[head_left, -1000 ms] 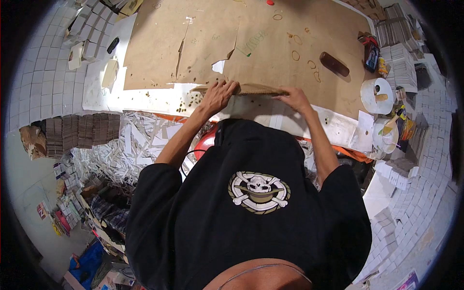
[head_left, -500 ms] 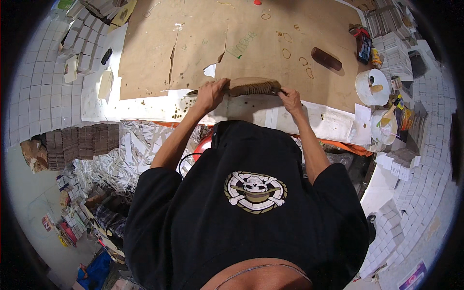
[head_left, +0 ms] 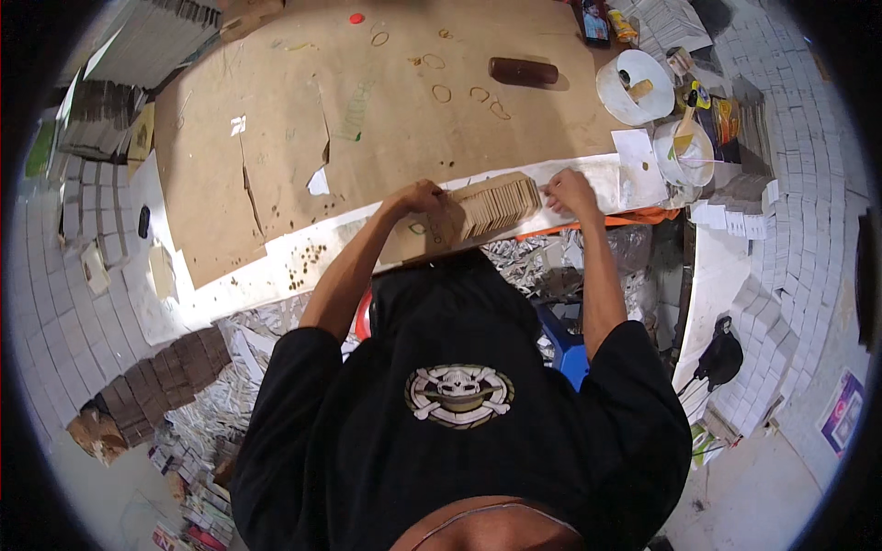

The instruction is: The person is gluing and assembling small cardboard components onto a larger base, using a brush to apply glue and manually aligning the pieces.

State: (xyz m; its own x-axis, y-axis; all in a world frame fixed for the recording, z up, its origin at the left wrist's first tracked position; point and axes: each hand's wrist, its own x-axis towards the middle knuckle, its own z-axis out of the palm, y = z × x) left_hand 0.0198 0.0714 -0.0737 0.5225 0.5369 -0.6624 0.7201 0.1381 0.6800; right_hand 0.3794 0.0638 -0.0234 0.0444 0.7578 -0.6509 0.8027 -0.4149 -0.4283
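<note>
A row of thin brown cardboard pieces, fanned so that their edges show, lies along the near edge of the table. My left hand is closed on the left end of this stack, where a flatter brown piece hangs toward my shirt. Just off the stack's right end is my right hand, its fingers curled in. Whether those fingers hold anything small is hidden. A brown sheet with loose rubber bands covers most of the tabletop beyond my hands.
A dark brown oblong block lies on the sheet. Two white tubs with tools stand at the right, near a phone. Paper scraps fill the space below the table. Stacks of white pieces line the left side.
My view has turned to the right. The stack has come nearer to me and its pieces show more as a fanned row. My right hand has come off its right end.
</note>
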